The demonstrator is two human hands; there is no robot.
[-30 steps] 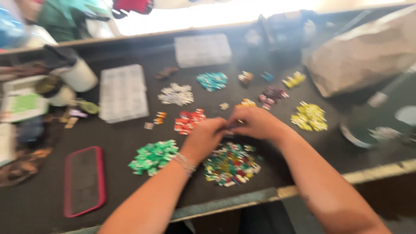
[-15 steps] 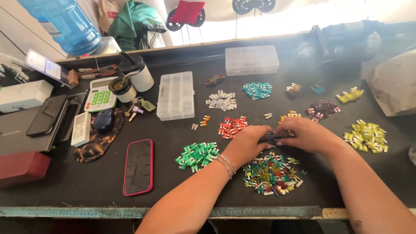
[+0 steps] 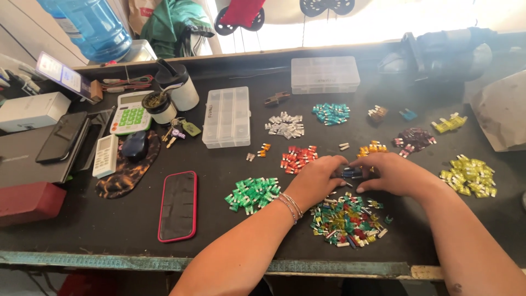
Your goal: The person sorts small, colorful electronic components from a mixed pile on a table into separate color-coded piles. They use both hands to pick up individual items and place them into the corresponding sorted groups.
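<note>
Black surface (image 3: 219, 219). Mixed-colour fuse pile (image 3: 348, 219) of green, red, blue, yellow. Sorted piles: green (image 3: 252, 193), red (image 3: 297, 158), teal (image 3: 331, 113), clear-white (image 3: 285, 125), yellow (image 3: 468, 175), dark purple (image 3: 413, 140), orange (image 3: 372, 148). Phone (image 3: 177, 206) with red-edged black case. Mouse pad (image 3: 129, 167) black with orange flame pattern. Calculator (image 3: 130, 113) white with green keys.

One head-worn view looks steeply down and forward across the dark surface (image 3: 109, 230) from close above, window along the frame's top.
</note>
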